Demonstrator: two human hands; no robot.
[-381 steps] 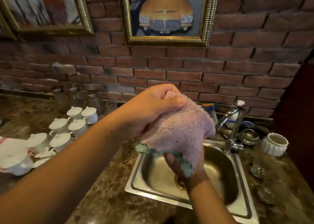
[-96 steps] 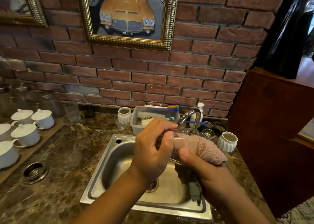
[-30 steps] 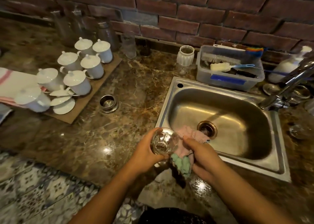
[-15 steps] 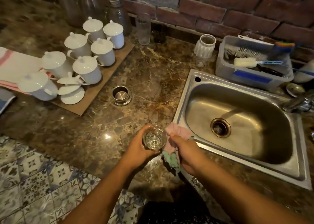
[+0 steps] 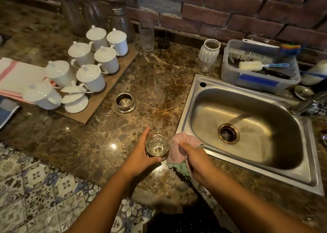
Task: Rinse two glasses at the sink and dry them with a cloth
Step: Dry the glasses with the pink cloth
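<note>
Brown marbled counter [image 5: 159,84] below a red brick wall [image 5: 230,8], with patterned floor tiles [image 5: 35,188] at the near left. Over the counter's near edge, left hand [image 5: 139,157] wrapped round a small clear glass [image 5: 157,146]: fingers [image 5: 146,135] curled along its far left side, thumb across the near side, mouth upward. Impossible to tell whether the base touches the stone.

Just right of those fingers, right hand [image 5: 194,160] clenched on a bunched pink cloth [image 5: 178,142], its green underside hanging below the knuckles. Cloth just beside the glass, contact unclear.

Directly right of the right fingers, a steel sink [image 5: 187,109], the cloth in front of the near left corner of its rim. Drain [image 5: 228,133] farther right of the knuckles.

Beyond the left fingertips and well apart, a round metal cup [image 5: 125,102] on the stone. Farther left, white lidded cups [image 5: 90,77] on a wooden board [image 5: 106,94], beside a striped towel [image 5: 14,73].

Far beyond both hands, by the wall: a tall glass [image 5: 146,35], a white ribbed pot [image 5: 209,51] and a grey tub [image 5: 256,80] of brushes [image 5: 247,55] behind the sink.
</note>
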